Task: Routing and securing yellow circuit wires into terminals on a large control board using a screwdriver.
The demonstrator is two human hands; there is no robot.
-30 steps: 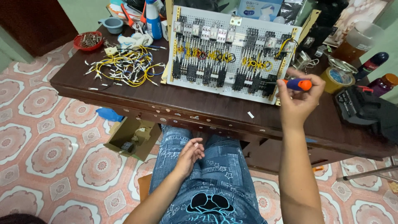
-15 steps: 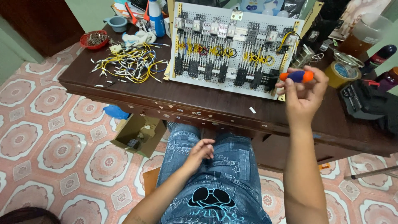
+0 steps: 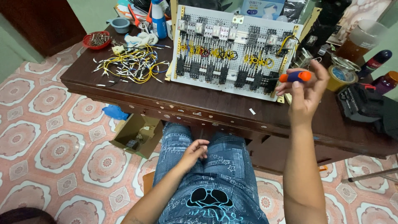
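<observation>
My right hand [image 3: 304, 93] is raised over the dark wooden table [image 3: 199, 105] and grips an orange and blue screwdriver [image 3: 295, 76] by its handle, just off the right edge of a white perforated panel [image 3: 232, 47]. The panel leans upright and carries rows of relays, black terminal blocks and yellow wiring. My left hand [image 3: 194, 151] rests on my thigh on patterned blue jeans, fingers loosely curled, holding nothing.
A heap of yellow and white wires [image 3: 130, 64] lies left of the panel, with a red bowl of screws [image 3: 96, 40] and a spray bottle [image 3: 157, 16] behind. A tape roll [image 3: 340, 76], bottles and a black tool [image 3: 362, 103] sit at right. An open cardboard box [image 3: 139, 135] stands on the tiled floor.
My right hand with the screwdriver has shifted slightly up and to the right beside the panel. The left hand stays on my thigh.
</observation>
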